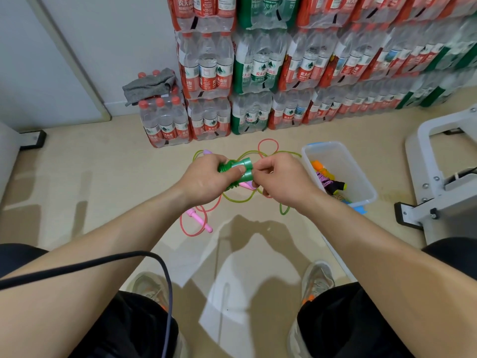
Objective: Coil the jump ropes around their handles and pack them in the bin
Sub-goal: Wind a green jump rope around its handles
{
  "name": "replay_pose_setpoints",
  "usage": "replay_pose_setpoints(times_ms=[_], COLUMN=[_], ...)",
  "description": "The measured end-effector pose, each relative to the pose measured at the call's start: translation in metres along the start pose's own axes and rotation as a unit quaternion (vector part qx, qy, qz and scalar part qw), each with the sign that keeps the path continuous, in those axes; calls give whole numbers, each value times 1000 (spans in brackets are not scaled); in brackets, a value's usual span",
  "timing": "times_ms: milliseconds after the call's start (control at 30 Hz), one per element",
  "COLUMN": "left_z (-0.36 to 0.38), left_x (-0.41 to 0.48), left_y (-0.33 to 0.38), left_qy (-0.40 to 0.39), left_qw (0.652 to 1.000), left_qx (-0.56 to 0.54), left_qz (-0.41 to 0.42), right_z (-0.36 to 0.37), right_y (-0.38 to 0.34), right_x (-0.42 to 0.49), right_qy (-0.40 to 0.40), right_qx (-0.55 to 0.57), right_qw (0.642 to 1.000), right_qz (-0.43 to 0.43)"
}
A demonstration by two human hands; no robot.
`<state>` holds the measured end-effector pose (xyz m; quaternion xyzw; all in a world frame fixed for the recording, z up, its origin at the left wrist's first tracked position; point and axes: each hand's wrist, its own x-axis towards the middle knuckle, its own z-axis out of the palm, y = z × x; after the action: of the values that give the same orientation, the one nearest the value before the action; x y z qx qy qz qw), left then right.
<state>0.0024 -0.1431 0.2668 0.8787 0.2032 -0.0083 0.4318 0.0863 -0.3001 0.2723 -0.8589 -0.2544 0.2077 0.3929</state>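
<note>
My left hand (206,178) grips the two green handles (241,168) of a jump rope, held side by side above the floor. My right hand (277,177) pinches the green rope at the handles' right end. The loose green rope (238,200) hangs in loops below and behind the hands. A pink jump rope (198,220) lies on the floor under my left wrist, its handles and loops spread out. A clear plastic bin (361,187) stands to the right, holding coiled orange, purple and black ropes (326,177).
Stacked packs of water bottles (258,73) line the wall behind. A grey cloth (149,85) lies on one pack. A grey metal frame (438,182) stands at the right. A black cable (165,280) crosses my left arm. My shoes are at the bottom.
</note>
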Motion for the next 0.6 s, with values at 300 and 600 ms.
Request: replay_pose_setpoints(times_ms=[300, 600], left_z=[7, 7], left_x=[-1, 1], left_y=[0, 0], left_qy=[30, -9], left_qw=[999, 997], left_qx=[13, 7], left_qz=[-23, -77], right_z=[12, 16], right_y=[6, 5], right_x=[-5, -7], right_qy=[139, 164], right_qx=[-289, -407], right_qw=[934, 869], right_qz=[-160, -229])
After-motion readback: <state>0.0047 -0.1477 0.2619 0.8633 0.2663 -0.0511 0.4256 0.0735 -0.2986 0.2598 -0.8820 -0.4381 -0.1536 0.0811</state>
